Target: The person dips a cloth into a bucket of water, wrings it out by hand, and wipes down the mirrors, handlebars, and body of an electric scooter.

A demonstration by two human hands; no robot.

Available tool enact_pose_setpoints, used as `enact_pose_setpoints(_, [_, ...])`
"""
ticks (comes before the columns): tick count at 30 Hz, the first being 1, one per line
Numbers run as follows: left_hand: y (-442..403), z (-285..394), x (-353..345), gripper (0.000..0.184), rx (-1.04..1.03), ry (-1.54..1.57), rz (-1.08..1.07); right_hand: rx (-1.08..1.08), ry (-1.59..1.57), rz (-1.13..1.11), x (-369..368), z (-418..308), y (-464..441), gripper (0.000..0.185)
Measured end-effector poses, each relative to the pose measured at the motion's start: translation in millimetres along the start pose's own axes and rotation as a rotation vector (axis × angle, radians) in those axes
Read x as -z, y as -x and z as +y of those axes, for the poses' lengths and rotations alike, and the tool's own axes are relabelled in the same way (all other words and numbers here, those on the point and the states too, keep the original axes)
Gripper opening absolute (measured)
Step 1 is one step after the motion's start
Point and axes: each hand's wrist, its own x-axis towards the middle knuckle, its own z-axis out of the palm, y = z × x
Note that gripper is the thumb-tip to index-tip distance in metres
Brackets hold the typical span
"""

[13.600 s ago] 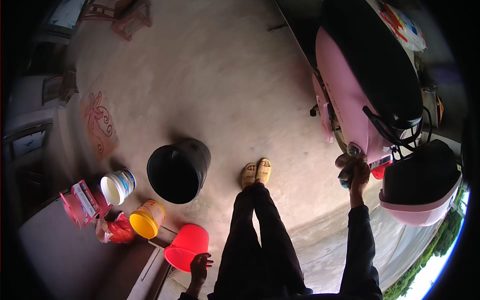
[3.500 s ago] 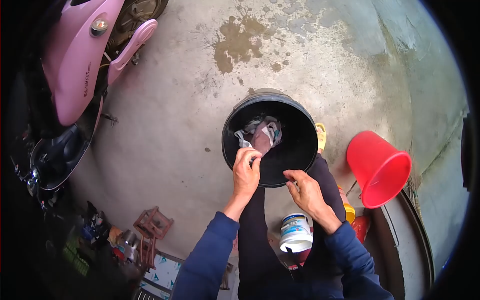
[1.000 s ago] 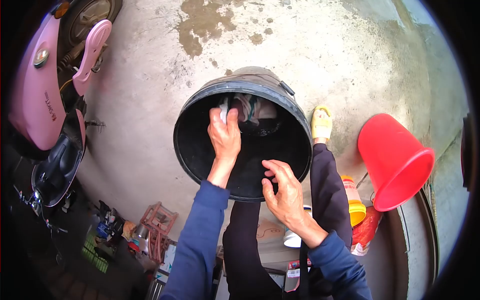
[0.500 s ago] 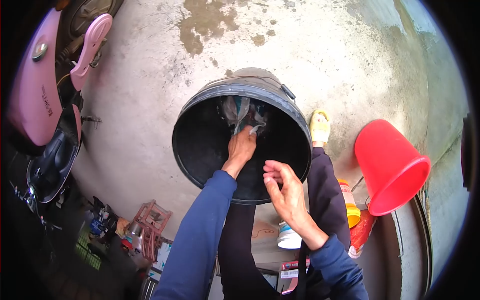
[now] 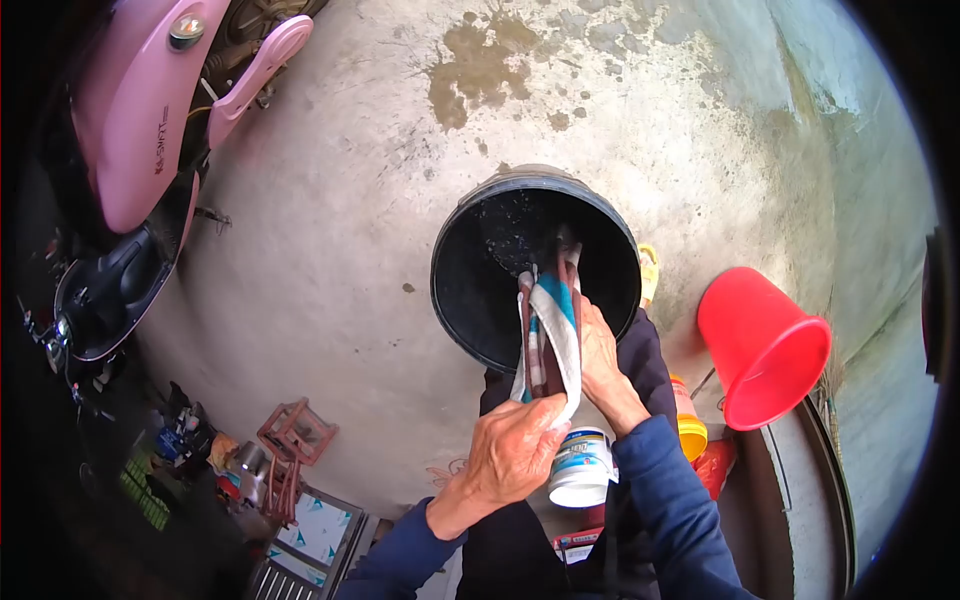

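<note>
A wet striped cloth [image 5: 536, 345] in white, brown and teal hangs lengthwise over the near side of a black bucket [image 5: 470, 345]. My left hand [image 5: 515, 450] is closed round the cloth's near end, outside the rim. Against the cloth's right edge, by the bucket's near right rim, my right hand [image 5: 603, 365] grips it; its fingertips are hidden behind the fabric. The far end of the cloth reaches into the bucket, where bubbly water [image 5: 515, 230] shows.
A red bucket [image 5: 765, 350] lies tilted at the right, beside a yellow container [image 5: 692, 435]. Below my hands stands a white tub [image 5: 583, 465]. At the left is a pink scooter [image 5: 150, 120], with a small wooden stool [image 5: 297, 430] nearer. Wet patches [image 5: 480, 70] mark the concrete floor.
The cloth has come up from inside the bucket toward me, drawn by my left hand. My right hand has moved from free above the rim onto the cloth. The view has shifted.
</note>
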Motion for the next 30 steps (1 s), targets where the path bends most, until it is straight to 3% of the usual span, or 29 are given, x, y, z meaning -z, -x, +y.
enact_pose_setpoints(1, [5.4,8.3,-0.4,0.021,-0.018,0.015,0.003,-0.063,-0.028,-0.032,8.5,-9.2,-4.2,0.031])
enact_pose_setpoints(2, [11.0,16.6,0.7,0.022,-0.015,0.012,-0.005,0.121,-0.053,0.086,4.1,-2.8,-4.9,0.026])
enact_pose_setpoints(4, [20.7,23.8,2.6,0.022,-0.002,0.065,0.000,0.154,-0.303,0.112,-2.3,-5.2,-4.4,0.026])
enact_pose_setpoints(6, [28.7,25.8,5.0,0.022,0.009,0.085,0.014,0.059,-0.626,0.032,-4.0,-12.0,-2.1,0.026])
enact_pose_setpoints(10, [40.6,23.1,6.8,0.027,-0.017,0.258,0.083,-0.258,-1.590,-0.142,-9.0,-37.1,-9.9,0.026])
enact_pose_setpoints(12, [43.1,18.3,13.0,0.027,0.052,0.405,0.115,-0.355,-1.825,-0.124,-11.7,-37.7,-18.7,0.027])
enact_pose_setpoints(13, [47.1,12.3,16.3,0.026,0.125,0.474,0.109,-0.376,-1.846,-0.093,-12.9,-28.7,-23.7,0.027])
enact_pose_setpoints(14, [46.5,8.0,19.6,0.027,0.135,0.459,0.204,-0.335,-1.567,-0.102,-20.8,15.6,-28.6,0.030])
enact_pose_setpoints(17, [40.3,-31.8,12.9,0.035,0.298,0.573,0.540,-0.214,-1.450,0.059,-2.2,5.2,-33.8,0.059])
enact_pose_setpoints(19, [26.7,-78.2,11.2,0.034,0.439,0.660,0.662,-0.360,-1.321,0.080,1.6,5.0,-40.9,0.079])
enact_pose_setpoints(21, [7.7,-122.3,6.7,0.031,0.522,0.614,0.636,-0.684,-1.231,0.169,-9.5,30.9,-49.2,0.093])
enact_pose_setpoints(22, [-6.3,-140.6,-2.2,0.029,0.442,0.403,0.645,-0.755,-1.209,0.192,-12.3,35.4,-51.8,0.102])
enact_pose_setpoints(23, [-19.3,-155.3,-15.6,0.027,0.365,0.192,0.648,-0.767,-1.015,0.204,-16.2,40.6,-53.7,0.093])
enact_pose_setpoints(25, [-40.1,-180.8,-38.5,0.023,0.355,0.181,0.518,-0.596,-0.704,0.149,-34.6,87.4,-55.1,0.079])
enact_pose_setpoints(27, [-55.3,-174.7,-46.9,0.018,0.394,0.082,0.406,-0.636,-0.792,0.057,-28.6,74.0,-53.2,0.075])
enact_pose_setpoints(30, [-52.9,-121.0,-50.7,0.011,0.203,0.031,0.326,-0.761,-0.924,-0.133,-2.0,27.5,-45.8,0.075])
